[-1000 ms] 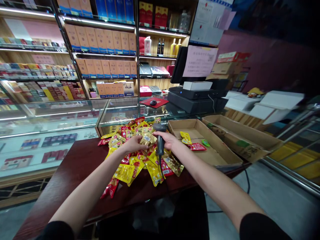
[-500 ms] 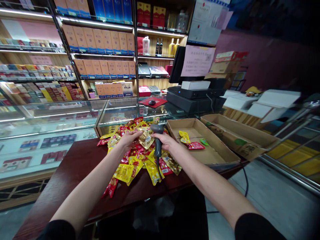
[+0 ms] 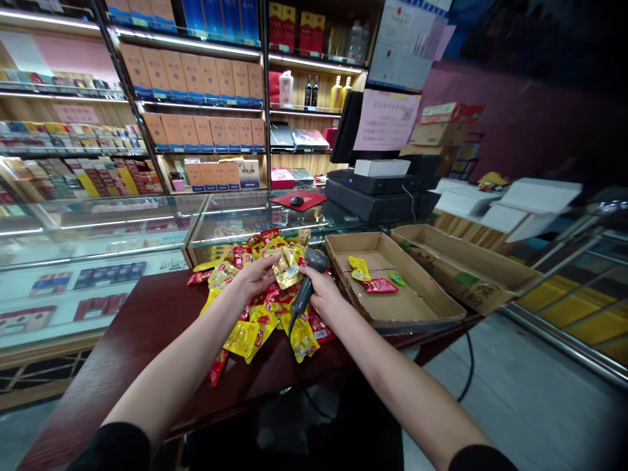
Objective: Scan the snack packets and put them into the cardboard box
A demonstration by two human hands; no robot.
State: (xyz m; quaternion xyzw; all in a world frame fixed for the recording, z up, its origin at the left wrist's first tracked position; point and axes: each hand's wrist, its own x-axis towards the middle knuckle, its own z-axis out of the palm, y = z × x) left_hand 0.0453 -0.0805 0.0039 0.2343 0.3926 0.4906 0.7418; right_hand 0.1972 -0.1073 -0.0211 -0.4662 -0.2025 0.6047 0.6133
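Observation:
My left hand pinches the edge of a gold packet above a pile of small snack packets. In my right hand is a dark barcode scanner, its head up and tilted to the right, its cable running down over the pile. Yellow packets and red packets lie loose on the dark red table under and around both hands. Just right of the scanner stands an open cardboard box holding a yellow packet, a red packet and a small green one.
A second cardboard box stands beside the first. Behind the pile is a glass counter with a mouse, a monitor and a black cash drawer. A metal rail is at the right.
The scanner has tilted, its head swinging right and its handle lower left. My right hand has turned with it. The gold packet stays in my left hand, and the view has shifted slightly.

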